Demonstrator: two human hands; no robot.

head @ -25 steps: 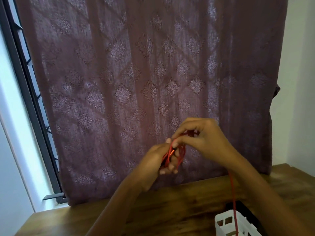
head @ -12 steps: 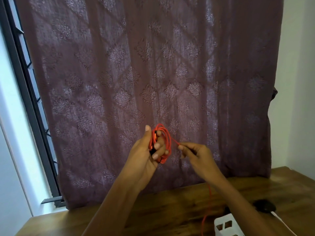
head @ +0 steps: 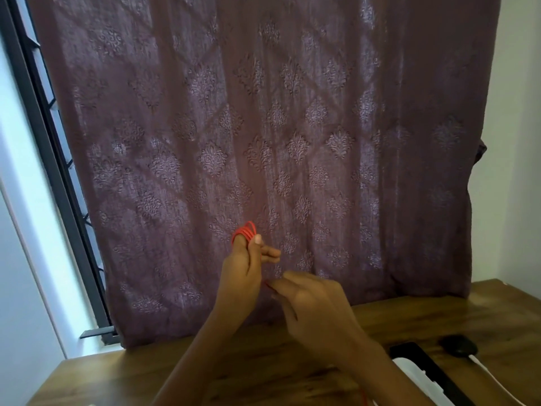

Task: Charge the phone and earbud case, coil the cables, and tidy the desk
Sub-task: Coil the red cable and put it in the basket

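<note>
My left hand [head: 244, 266] is raised above the wooden desk [head: 263, 373] and grips a red cable [head: 245, 230] wound in several loops around its fingers. Only the top of the coil shows above the fingertips. My right hand [head: 314, 306] sits just below and right of it, pinching the cable's loose strand close to the left hand. A short piece of the red strand reappears low down beside my right forearm. A black phone [head: 424, 366] lies flat at the lower right, and a dark oval earbud case [head: 459, 349] with a white cable [head: 491, 379] attached rests beyond it.
A white plastic basket [head: 415, 373] shows partly behind my right forearm at the lower right. A patterned mauve curtain [head: 263, 142] hangs close behind the desk. A dark window frame [head: 49, 171] runs down the left, and a white wall stands at the right.
My left hand has turned edge-on, with the coil now over its fingertips. My right hand has dropped lower, under the left hand, still on the strand. The view has tilted, showing the phone.
</note>
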